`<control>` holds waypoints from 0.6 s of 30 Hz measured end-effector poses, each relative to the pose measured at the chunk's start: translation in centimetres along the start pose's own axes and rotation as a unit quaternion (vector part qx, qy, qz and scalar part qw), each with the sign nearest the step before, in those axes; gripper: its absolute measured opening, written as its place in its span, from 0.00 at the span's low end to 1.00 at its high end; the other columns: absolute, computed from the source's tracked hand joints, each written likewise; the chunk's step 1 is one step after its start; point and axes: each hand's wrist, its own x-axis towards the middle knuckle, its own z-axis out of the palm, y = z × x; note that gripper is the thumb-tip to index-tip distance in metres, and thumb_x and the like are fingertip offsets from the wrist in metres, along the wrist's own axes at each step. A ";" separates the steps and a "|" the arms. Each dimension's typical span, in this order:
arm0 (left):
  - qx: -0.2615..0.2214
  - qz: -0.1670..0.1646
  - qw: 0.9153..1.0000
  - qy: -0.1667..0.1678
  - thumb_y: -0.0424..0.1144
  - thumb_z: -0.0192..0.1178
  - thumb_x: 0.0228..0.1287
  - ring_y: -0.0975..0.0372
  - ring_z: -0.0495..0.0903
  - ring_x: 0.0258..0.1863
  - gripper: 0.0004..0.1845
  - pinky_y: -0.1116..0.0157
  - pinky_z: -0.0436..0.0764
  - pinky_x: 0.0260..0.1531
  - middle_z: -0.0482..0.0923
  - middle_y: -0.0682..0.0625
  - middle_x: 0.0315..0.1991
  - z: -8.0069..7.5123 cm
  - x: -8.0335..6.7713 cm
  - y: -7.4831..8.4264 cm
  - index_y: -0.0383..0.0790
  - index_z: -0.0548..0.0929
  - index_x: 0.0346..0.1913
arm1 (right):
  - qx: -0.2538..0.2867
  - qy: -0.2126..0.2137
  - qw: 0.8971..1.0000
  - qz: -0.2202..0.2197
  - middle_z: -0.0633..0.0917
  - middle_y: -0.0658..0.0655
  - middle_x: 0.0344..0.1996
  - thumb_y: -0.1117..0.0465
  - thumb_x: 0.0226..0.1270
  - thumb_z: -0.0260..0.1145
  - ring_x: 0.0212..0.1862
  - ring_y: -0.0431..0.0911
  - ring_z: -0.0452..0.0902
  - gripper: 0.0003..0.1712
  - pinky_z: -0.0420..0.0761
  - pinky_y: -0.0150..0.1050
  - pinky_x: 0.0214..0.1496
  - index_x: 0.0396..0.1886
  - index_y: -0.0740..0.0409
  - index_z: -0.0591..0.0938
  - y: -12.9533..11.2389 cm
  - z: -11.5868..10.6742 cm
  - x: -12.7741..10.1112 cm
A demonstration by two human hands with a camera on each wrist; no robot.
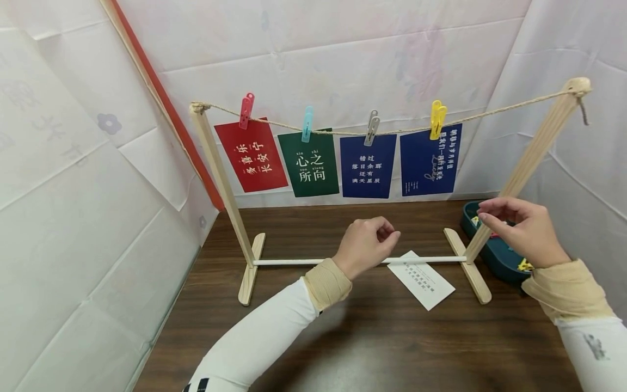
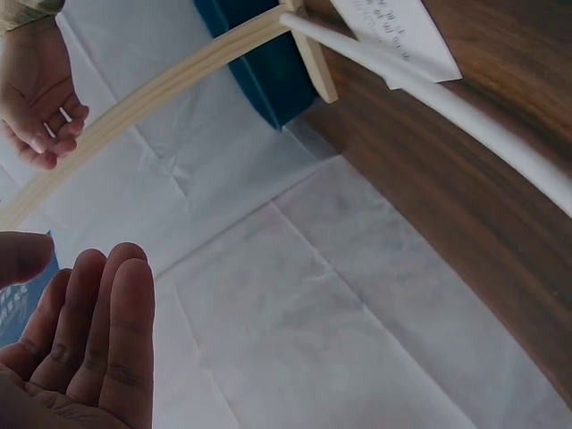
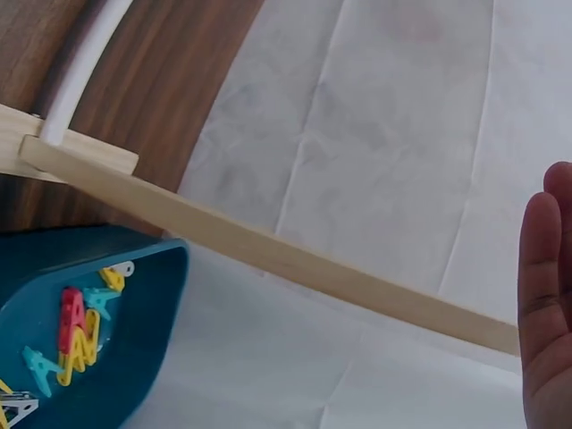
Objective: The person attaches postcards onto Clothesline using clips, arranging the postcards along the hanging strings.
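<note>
My left hand (image 1: 364,246) is raised over the table near the middle of a wooden stand, its fingers loosely bent and holding nothing. To the right, my right hand (image 1: 529,231) hovers by the stand's right post (image 1: 536,144), also holding nothing. Cards hang from a rope (image 1: 333,132) strung between the posts: a red card (image 1: 252,155) under a red clothespin (image 1: 246,110), a green card (image 1: 309,163) under a light blue one, a blue card (image 1: 368,166) under a grey one, and another blue card (image 1: 426,166) turned sideways under a yellow clothespin (image 1: 437,120).
A white card (image 1: 423,282) with writing lies on the table, partly beneath the stand's white crossbar (image 1: 289,263). Behind the right foot (image 1: 467,267) stands a dark teal bin (image 3: 147,331) with several coloured clothespins (image 3: 79,335). White cloth walls (image 1: 343,43) enclose the table.
</note>
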 end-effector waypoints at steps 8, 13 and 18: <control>0.028 -0.008 0.999 -0.018 0.42 0.68 0.73 0.71 0.80 0.28 0.07 0.79 0.75 0.34 0.89 0.54 0.30 1.2 -0.7 -0.6 0.42 0.91 0.39 | 0.028 -0.009 1.000 0.006 0.89 0.29 0.34 0.75 0.70 0.72 0.28 0.28 0.85 0.16 0.83 0.21 0.33 0.44 0.49 0.90 1.3 -0.4 -0.6; 0.029 -0.016 0.999 -0.036 0.43 0.69 0.73 0.72 0.79 0.28 0.07 0.79 0.74 0.33 0.89 0.54 0.30 2.0 -1.1 -0.9 0.42 0.90 0.40 | 0.036 -0.017 0.999 0.015 0.90 0.31 0.34 0.73 0.73 0.72 0.29 0.29 0.87 0.14 0.84 0.21 0.34 0.45 0.48 0.90 2.1 -0.7 -1.0; 0.041 -0.027 0.997 -0.061 0.45 0.70 0.73 0.72 0.79 0.29 0.08 0.78 0.75 0.34 0.88 0.55 0.31 2.7 -1.4 -1.3 0.43 0.90 0.42 | 0.054 -0.025 0.998 0.025 0.91 0.33 0.37 0.78 0.70 0.70 0.32 0.30 0.89 0.11 0.86 0.23 0.36 0.45 0.62 0.89 2.9 -1.0 -1.3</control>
